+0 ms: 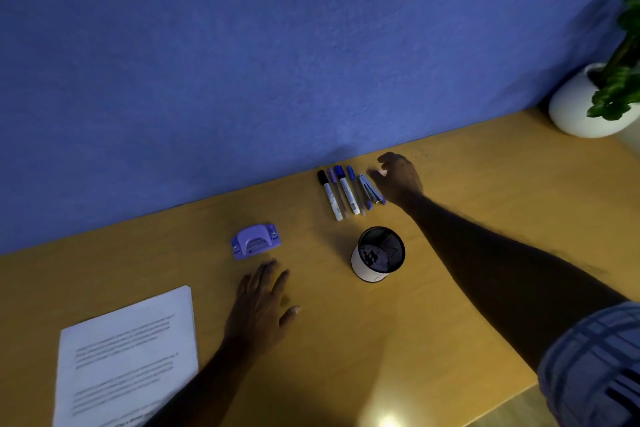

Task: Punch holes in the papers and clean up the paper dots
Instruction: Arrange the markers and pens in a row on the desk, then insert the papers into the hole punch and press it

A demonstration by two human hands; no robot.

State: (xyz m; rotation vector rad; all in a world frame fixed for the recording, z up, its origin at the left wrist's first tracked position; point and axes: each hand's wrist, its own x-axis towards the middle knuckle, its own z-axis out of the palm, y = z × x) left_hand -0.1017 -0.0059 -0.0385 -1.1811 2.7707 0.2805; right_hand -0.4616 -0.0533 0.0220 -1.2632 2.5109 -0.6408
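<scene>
A purple hole punch (255, 241) sits on the wooden desk (485, 204) near the middle. A stack of printed white papers (128, 357) lies at the front left. My left hand (263, 305) rests flat on the desk just below the punch, fingers spread, holding nothing. My right hand (398, 177) reaches to the back of the desk, fingers apart, right beside a small purple stapler (371, 189) at the end of a row of pens; I cannot tell if it touches it. No paper dots are visible.
Several markers and pens (341, 192) lie side by side by the blue wall. A black mesh pen cup (378, 254) with a white band stands between my arms. A white pot with a green plant (585, 104) stands at the back right corner.
</scene>
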